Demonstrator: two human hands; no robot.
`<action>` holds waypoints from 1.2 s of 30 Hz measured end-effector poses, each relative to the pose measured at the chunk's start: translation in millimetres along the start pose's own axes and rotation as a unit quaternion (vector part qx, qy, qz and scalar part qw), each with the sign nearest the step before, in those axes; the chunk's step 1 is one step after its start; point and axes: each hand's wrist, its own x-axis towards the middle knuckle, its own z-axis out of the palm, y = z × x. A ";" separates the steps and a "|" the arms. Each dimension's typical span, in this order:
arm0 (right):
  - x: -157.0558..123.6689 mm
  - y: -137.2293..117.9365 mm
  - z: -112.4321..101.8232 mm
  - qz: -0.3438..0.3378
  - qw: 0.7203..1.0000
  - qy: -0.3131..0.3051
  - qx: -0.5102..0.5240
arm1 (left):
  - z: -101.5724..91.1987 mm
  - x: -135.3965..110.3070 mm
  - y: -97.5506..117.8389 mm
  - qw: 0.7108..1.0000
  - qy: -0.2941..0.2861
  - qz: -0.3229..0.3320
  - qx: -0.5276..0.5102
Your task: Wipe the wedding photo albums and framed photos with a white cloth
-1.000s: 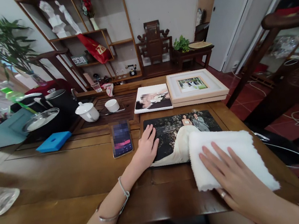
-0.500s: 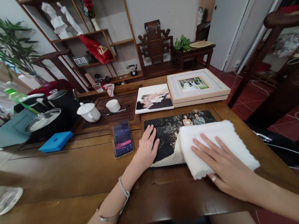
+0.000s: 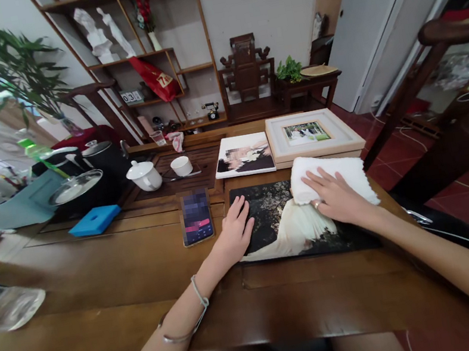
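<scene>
A dark photo panel (image 3: 267, 209) showing a pale, flowing dress lies flat on the wooden table in front of me. My left hand (image 3: 237, 229) rests palm down on its left edge, fingers stretched out and slightly spread. On the panel's upper right lies a folded white cloth (image 3: 355, 178), which covers that corner and reaches the framed picture behind. My right hand (image 3: 336, 197) presses flat on the cloth with fingers spread, its thumb at the cloth's lower edge. Left of the panel lies a phone (image 3: 196, 217) with its screen lit.
Behind the panel are a white-edged photo print (image 3: 244, 155) and a light wooden picture frame (image 3: 318, 151). A lidded white cup (image 3: 144, 176), a small white bowl (image 3: 181, 166) and a blue block (image 3: 95, 220) stand further left. A dark wooden chair (image 3: 426, 129) is at the right.
My right hand and the cloth have moved up and away across the panel, uncovering the pale dress and the lower right part. My left hand stays on the left edge.
</scene>
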 end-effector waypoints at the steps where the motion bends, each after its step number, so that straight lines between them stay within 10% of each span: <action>1: 7.8 0.2 -0.8 0.002 1.000 -0.001 0.001 | 0.3 0.0 -0.4 1.000 0.001 0.001 0.000; 6: 1.2 -1.8 -1.7 -0.006 1.000 0.006 -0.005 | 2.1 0.1 -2.4 1.000 0.006 0.003 -0.002; 17: -153.5 -42.4 -0.6 -0.129 0.987 0.073 -0.068 | 0.0 -0.3 1.6 1.000 0.001 -0.006 -0.004; 29: -8.2 -42.9 -5.0 -0.087 0.996 0.003 -0.001 | 2.4 -0.1 -1.6 1.000 0.010 0.005 -0.003; 36: -54.5 -79.7 -9.6 -0.111 0.993 -0.002 -0.036 | 6.7 -0.7 -3.7 1.000 0.021 0.001 -0.006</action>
